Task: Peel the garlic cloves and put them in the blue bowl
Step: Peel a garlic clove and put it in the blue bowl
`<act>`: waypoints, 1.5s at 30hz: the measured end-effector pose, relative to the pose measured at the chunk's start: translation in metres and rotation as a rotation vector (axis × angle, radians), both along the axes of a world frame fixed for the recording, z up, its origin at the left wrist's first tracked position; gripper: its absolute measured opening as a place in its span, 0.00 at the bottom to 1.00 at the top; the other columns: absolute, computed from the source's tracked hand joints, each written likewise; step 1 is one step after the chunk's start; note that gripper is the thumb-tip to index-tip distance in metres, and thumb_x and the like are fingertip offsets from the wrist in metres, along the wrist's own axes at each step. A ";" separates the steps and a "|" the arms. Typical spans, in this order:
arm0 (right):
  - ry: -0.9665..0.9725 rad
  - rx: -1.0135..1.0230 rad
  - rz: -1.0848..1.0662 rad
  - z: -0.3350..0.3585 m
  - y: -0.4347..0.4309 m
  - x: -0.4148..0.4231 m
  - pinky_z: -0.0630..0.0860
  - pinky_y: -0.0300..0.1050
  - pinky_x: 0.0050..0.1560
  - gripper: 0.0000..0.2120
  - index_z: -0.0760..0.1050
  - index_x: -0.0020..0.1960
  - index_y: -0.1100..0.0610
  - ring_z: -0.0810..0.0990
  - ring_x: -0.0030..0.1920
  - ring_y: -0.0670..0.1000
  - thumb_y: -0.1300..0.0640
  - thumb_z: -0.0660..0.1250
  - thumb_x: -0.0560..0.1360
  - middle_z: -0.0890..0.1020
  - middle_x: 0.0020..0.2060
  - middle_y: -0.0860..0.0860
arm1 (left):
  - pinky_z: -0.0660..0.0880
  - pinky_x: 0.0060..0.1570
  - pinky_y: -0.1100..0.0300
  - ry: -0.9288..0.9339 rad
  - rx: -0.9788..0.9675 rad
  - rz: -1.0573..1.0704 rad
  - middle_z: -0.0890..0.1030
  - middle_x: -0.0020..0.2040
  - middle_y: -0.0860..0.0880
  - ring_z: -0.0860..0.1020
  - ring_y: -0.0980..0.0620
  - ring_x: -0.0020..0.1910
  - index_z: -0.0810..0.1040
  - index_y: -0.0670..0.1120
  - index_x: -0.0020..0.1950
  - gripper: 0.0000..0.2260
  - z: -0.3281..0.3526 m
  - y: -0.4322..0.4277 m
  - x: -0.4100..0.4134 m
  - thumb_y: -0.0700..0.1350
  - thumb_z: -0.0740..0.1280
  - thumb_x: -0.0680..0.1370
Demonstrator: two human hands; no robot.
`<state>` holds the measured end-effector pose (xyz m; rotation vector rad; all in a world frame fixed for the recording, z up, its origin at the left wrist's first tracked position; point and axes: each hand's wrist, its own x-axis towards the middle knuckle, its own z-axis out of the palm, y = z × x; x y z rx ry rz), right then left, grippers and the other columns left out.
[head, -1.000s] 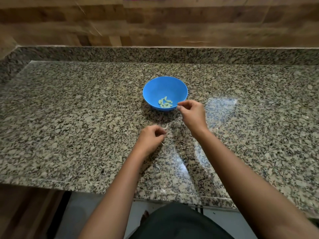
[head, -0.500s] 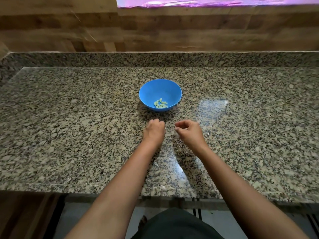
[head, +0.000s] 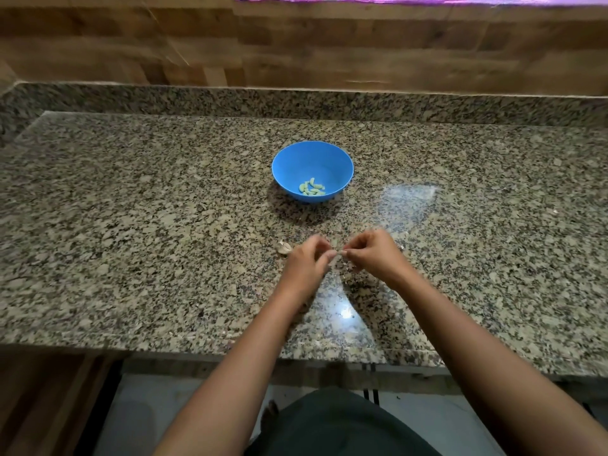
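Head view. L hand [head: 307, 263] and R hand [head: 373, 255] meet fingertip to fingertip over the granite counter [head: 131, 241], toward its front edge. Fingers of both are curled, pinching a small pale piece [head: 337, 254] between them; too blurred to tell clove from skin. Blue bowl [head: 289, 166] stands upright beyond the hands, apart from them, w/ peeled cloves [head: 312, 188] heaped at its bottom. A pale garlic scrap [head: 284, 248] lies on the counter just beside L hand. Wood-panel wall [head: 296, 44] behind.
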<state>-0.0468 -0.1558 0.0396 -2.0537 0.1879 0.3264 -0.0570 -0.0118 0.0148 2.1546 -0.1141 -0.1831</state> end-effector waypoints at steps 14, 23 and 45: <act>-0.049 -0.276 -0.001 -0.018 0.003 -0.003 0.79 0.45 0.42 0.02 0.78 0.41 0.63 0.79 0.39 0.50 0.64 0.68 0.72 0.81 0.38 0.55 | 0.49 0.71 0.62 -0.311 0.421 -0.219 0.67 0.72 0.50 0.61 0.52 0.73 0.66 0.47 0.72 0.21 -0.045 0.007 -0.017 0.53 0.57 0.81; 0.206 0.690 -0.258 -0.006 0.004 -0.021 0.77 0.36 0.31 0.04 0.75 0.46 0.71 0.77 0.31 0.49 0.69 0.65 0.73 0.79 0.36 0.57 | 0.66 0.32 0.64 0.041 -0.158 -0.066 0.74 0.35 0.53 0.69 0.57 0.32 0.73 0.47 0.44 0.06 -0.004 -0.004 0.007 0.45 0.61 0.80; -0.318 -0.079 0.070 0.010 0.002 -0.018 0.69 0.42 0.37 0.14 0.65 0.43 0.56 0.68 0.36 0.47 0.74 0.59 0.72 0.70 0.35 0.50 | 0.57 0.19 0.67 0.644 -0.657 -0.156 0.63 0.23 0.54 0.59 0.58 0.21 0.67 0.45 0.38 0.14 0.016 -0.010 0.024 0.46 0.54 0.83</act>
